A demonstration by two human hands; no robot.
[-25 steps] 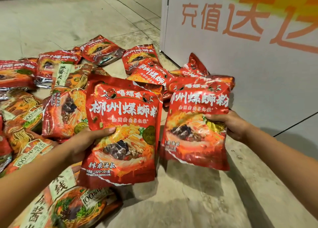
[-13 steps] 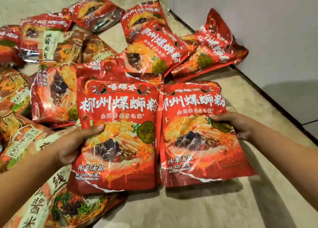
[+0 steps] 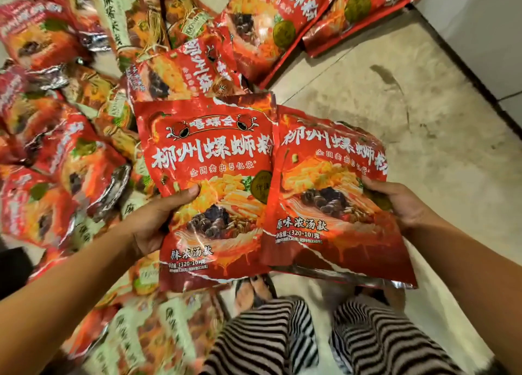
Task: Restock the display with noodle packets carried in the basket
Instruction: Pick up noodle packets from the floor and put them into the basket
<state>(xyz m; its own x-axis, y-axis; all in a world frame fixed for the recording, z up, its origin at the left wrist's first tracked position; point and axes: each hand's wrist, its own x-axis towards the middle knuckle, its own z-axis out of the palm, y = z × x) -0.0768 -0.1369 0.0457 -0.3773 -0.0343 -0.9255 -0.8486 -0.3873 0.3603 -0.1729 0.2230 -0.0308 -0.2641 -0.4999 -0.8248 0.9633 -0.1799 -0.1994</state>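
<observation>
I hold two red noodle packets side by side in front of me, above the floor. My left hand (image 3: 154,222) grips the left packet (image 3: 214,159) at its left edge, thumb on the printed front. My right hand (image 3: 395,202) grips the right packet (image 3: 327,182) at its right edge, thumb on top. The right packet's left edge tucks slightly under the left one. Several more red and orange noodle packets (image 3: 70,154) lie scattered on the floor to the left and ahead. No basket is in view.
Beige tiled floor (image 3: 395,106) lies bare to the right. A white wall panel with a dark base strip (image 3: 485,35) runs along the far right. My legs in striped trousers (image 3: 282,332) and sandalled feet stand below the packets.
The view has tilted down, so the packets in my hands now sit over my feet. Both hands keep their grip, and the two packets have drawn closer together.
</observation>
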